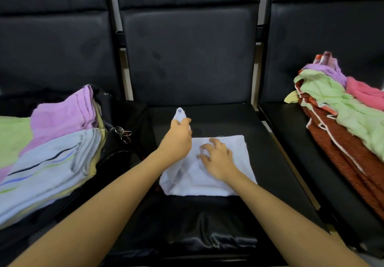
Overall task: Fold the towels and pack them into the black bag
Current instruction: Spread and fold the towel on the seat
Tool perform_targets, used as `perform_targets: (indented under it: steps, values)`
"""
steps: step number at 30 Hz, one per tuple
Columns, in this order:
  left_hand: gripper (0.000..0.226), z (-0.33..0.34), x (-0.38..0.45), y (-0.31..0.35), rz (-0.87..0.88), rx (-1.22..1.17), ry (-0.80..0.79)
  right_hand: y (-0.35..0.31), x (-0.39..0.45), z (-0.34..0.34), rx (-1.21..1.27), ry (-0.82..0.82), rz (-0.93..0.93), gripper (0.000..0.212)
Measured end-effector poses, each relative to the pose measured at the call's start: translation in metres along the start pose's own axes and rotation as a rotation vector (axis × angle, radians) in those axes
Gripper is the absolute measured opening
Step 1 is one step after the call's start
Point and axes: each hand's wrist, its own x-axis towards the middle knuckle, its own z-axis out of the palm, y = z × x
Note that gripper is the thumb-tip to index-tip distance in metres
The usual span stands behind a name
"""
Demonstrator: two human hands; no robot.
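At centre of the middle seat, your left hand [176, 138] pinches a raised corner of the pale blue-white terry towel [224, 175] between thumb and fingers, lifting that corner toward 12 o'clock. Your right hand [218, 158] rests on the towel with fingers spread and slightly bent, tips pressing the cloth flat; it grips nothing. Both forearms are bare.

Towel: lies on the black leather seat cushion [270, 162], partly folded, left edge pulled up under your left wrist, right part flat.

At 9 o'clock from the towel: a stack of folded towels [52, 154], pale blue striped one on top in front, lilac and light green behind. It sits on the black fabric bag [116, 158], whose metal zipper clasp [122, 132] shows at the stack's right edge.

At 3 o'clock, on the neighbouring seat, well apart: a loose heap of unfolded towels [340, 108], light green over rust-red with white trim, lilac and pink behind.
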Motion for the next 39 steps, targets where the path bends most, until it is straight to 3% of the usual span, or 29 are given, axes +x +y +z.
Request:
perform_targets:
  steps: [7,9,12,13,16,18,22,26,28,30,33,39]
  values:
    - [0.044,0.036,-0.002,0.059,0.065,-0.108,-0.013,0.052,-0.025,-0.054,-0.089,0.236,0.206,0.025]
    - [0.051,0.054,-0.002,0.071,0.062,-0.309,-0.140,0.061,-0.031,-0.057,-0.076,0.279,0.252,0.030]
    - [0.052,0.075,0.000,0.074,-0.117,-0.567,-0.413,0.064,-0.032,-0.053,-0.114,0.271,0.303,0.036]
    - [0.046,0.078,-0.001,0.072,-0.136,-0.522,-0.395,0.063,-0.031,-0.051,-0.141,0.262,0.312,0.037]
    - [0.036,0.079,-0.005,0.052,-0.162,-0.270,-0.064,0.057,-0.028,-0.043,-0.286,0.270,0.334,0.047]
    - [0.038,0.075,-0.009,0.036,-0.241,-0.034,0.072,0.054,-0.028,-0.041,-0.374,0.307,0.348,0.057]
    - [0.050,0.075,-0.015,0.012,-0.358,0.104,-0.084,0.053,-0.027,-0.036,-0.473,0.264,0.358,0.063]
    - [0.056,0.088,-0.021,0.004,-0.267,0.195,-0.146,0.050,-0.026,-0.030,-0.349,0.179,0.359,0.048]
    - [0.049,0.089,-0.025,0.004,-0.231,0.088,-0.155,0.047,-0.027,-0.028,-0.312,0.190,0.297,0.042]
    - [0.040,0.081,-0.028,0.005,-0.185,-0.028,-0.120,0.042,-0.029,-0.030,-0.258,0.202,0.234,0.040]
    - [0.029,0.057,-0.030,0.008,-0.148,-0.017,0.001,0.023,-0.029,-0.039,-0.050,0.176,0.215,0.046]
    - [0.035,-0.016,-0.028,0.005,-0.145,0.308,0.151,-0.039,-0.023,-0.068,0.032,0.254,0.074,0.052]
